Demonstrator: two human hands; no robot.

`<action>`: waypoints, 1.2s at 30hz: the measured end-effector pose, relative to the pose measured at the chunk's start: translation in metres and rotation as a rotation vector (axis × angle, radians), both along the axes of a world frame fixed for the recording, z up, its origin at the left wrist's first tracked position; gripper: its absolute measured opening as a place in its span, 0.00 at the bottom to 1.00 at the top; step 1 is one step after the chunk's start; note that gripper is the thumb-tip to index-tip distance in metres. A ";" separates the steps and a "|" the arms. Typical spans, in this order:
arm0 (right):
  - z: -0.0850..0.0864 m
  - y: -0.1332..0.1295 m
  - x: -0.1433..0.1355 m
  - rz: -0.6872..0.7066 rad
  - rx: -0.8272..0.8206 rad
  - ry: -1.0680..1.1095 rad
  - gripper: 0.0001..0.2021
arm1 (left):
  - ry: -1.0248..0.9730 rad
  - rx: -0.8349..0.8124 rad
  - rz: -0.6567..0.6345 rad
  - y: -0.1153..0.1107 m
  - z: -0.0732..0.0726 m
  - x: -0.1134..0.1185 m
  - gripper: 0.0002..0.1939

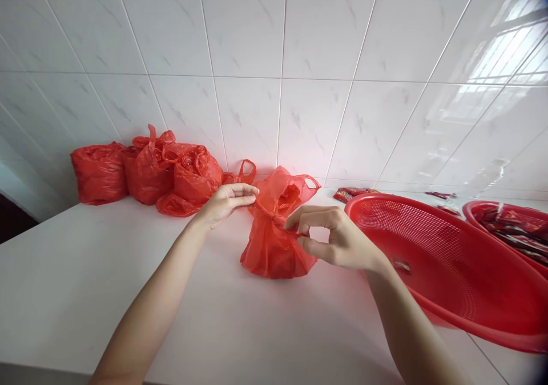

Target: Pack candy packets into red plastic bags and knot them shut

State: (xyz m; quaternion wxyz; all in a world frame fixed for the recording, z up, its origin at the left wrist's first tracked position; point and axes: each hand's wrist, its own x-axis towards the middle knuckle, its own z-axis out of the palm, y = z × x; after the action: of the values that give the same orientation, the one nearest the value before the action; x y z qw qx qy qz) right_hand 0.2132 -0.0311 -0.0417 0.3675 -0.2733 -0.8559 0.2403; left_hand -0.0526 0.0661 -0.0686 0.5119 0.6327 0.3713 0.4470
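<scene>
Head view — a red basket [454, 294] with a small packet [401, 266] inside comes nearest, on the right part of the counter [192, 316]. Beside it, mid-counter, the right hand's [338, 236] fingers pinch one twisted end of a red plastic bag [276, 256], gathered at the neck; the left hand's [226, 202] fingers pinch another end — drawn out leftward. Farther off, bulging red bags [149, 174] line the back edge toward its left corner, before a tiled wall [248, 37].
</scene>
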 end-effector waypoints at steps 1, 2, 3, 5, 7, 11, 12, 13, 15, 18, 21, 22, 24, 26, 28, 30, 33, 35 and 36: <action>0.002 -0.001 0.002 0.029 -0.011 -0.046 0.09 | -0.009 -0.020 0.002 0.004 -0.004 -0.001 0.14; 0.004 -0.002 0.004 0.055 -0.024 -0.093 0.10 | -0.019 -0.042 0.004 0.008 -0.007 -0.002 0.15; 0.006 -0.003 0.006 0.080 -0.039 -0.135 0.10 | -0.032 -0.066 0.008 0.012 -0.011 -0.003 0.15; 0.009 -0.004 0.011 0.122 -0.058 -0.198 0.10 | -0.060 -0.116 0.022 0.018 -0.018 -0.004 0.16; 0.012 -0.006 0.015 0.152 -0.064 -0.224 0.10 | -0.084 -0.157 0.043 0.024 -0.024 -0.005 0.17; 0.015 -0.006 0.022 0.199 -0.113 -0.209 0.10 | -0.102 -0.183 0.060 0.028 -0.029 -0.005 0.18; 0.015 -0.006 0.024 0.211 -0.134 -0.194 0.10 | -0.108 -0.182 0.062 0.029 -0.030 -0.004 0.18; 0.016 -0.005 0.025 0.217 -0.160 -0.166 0.09 | -0.118 -0.175 0.072 0.029 -0.030 -0.003 0.18; 0.015 -0.003 0.026 0.209 -0.231 -0.063 0.09 | -0.149 -0.140 0.110 0.028 -0.028 -0.001 0.16; 0.011 0.003 0.022 0.140 -0.338 0.203 0.09 | -0.202 -0.053 0.167 0.021 -0.020 0.003 0.15; 0.004 0.009 0.012 0.070 -0.412 0.432 0.12 | -0.178 0.079 0.124 0.004 -0.004 0.010 0.13; 0.001 0.011 0.007 0.058 -0.430 0.474 0.13 | -0.150 0.139 0.089 -0.005 0.002 0.013 0.13; -0.004 0.013 -0.004 0.039 -0.442 0.514 0.13 | -0.074 0.260 -0.001 -0.026 0.014 0.021 0.14; -0.007 0.012 -0.014 0.012 -0.418 0.523 0.13 | 0.032 0.355 -0.081 -0.046 0.021 0.030 0.16; -0.010 0.010 -0.022 -0.027 -0.378 0.531 0.12 | 0.126 0.417 -0.084 -0.061 0.023 0.039 0.16; -0.011 0.008 -0.025 -0.064 -0.338 0.538 0.11 | 0.173 0.438 -0.035 -0.069 0.021 0.047 0.14; -0.012 0.008 -0.026 -0.100 -0.302 0.539 0.11 | 0.173 0.420 0.014 -0.071 0.018 0.053 0.12; -0.015 0.011 -0.026 -0.098 -0.278 0.516 0.15 | 0.146 0.401 0.038 -0.070 0.017 0.054 0.12; -0.017 0.014 -0.026 -0.084 -0.267 0.484 0.19 | 0.128 0.394 0.055 -0.069 0.017 0.054 0.12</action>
State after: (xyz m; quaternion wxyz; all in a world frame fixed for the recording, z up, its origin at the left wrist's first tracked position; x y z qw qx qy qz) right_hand 0.1872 -0.0173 -0.0588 0.5317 -0.2894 -0.6919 0.3936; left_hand 0.0016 -0.0032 -0.0517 0.3412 0.7374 0.3255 0.4836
